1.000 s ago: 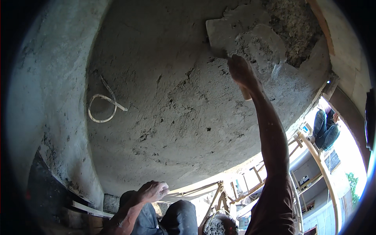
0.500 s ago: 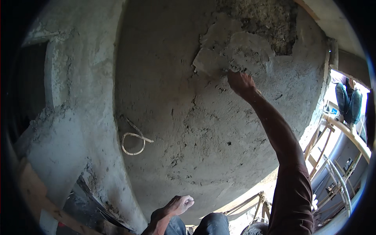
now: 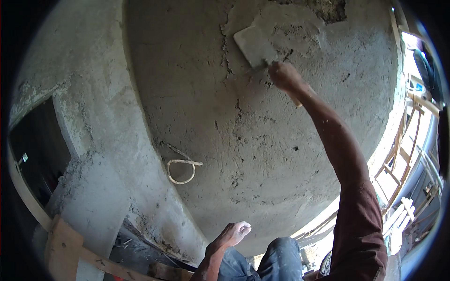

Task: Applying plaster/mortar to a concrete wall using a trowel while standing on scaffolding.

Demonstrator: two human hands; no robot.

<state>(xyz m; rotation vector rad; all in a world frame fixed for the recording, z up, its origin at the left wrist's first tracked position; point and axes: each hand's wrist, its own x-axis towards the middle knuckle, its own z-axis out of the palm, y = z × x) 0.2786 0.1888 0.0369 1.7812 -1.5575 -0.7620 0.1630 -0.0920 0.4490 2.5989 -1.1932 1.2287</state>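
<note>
My right hand (image 3: 281, 75) grips a trowel by its handle, the flat square blade (image 3: 253, 47) lying against rough grey plaster (image 3: 211, 103) in the upper middle, beside a dark unplastered patch (image 3: 333, 10). A ragged edge of fresher mortar runs left of the blade. My left hand (image 3: 234, 233) is curled closed low in the view, above my knees in dusty trousers, with nothing visible in it. A pale looped cable (image 3: 181, 180) pokes out of the plaster at the middle left.
A pale concrete band (image 3: 112, 122) with a dark opening (image 3: 37, 145) is on the left, timber boards (image 3: 65, 243) below it. At the bright right edge are wooden poles and scaffolding (image 3: 398, 159); another person's leg (image 3: 424, 65) shows at the upper right.
The view has swung, showing more of the left band and less of the other person. The trowel blade, hidden under mortar half a second ago, shows again, still in my right hand.
</note>
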